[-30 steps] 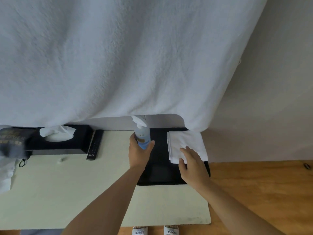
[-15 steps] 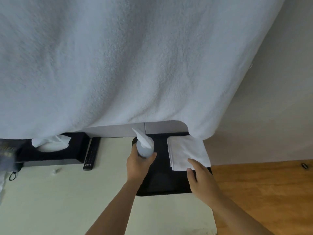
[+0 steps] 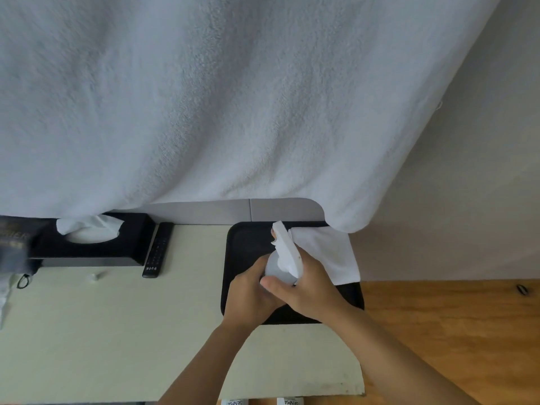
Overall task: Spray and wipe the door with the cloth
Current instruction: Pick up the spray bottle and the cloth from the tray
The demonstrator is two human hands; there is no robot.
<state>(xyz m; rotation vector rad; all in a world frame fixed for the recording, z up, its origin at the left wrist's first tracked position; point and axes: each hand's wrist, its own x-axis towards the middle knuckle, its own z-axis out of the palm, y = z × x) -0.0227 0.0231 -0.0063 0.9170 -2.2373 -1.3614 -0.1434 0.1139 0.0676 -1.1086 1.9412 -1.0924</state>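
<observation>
1. Spray bottle (image 3: 282, 260) sits lower centre of the frame, over the black tray (image 3: 242, 252) on the counter (image 3: 117, 331).
2. Left hand (image 3: 248, 296) is curled round its body; right hand (image 3: 306, 290) grips it too — thumb across the front.
3. Folded white cloth (image 3: 324, 252) lies just right, on the tray.

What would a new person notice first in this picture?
First, the big white towel that hangs across the whole upper part of the view. Below it, both hands meet over the black tray on the pale table: the left hand and the right hand grip the spray bottle. The folded white cloth lies on the tray's right side.
</observation>
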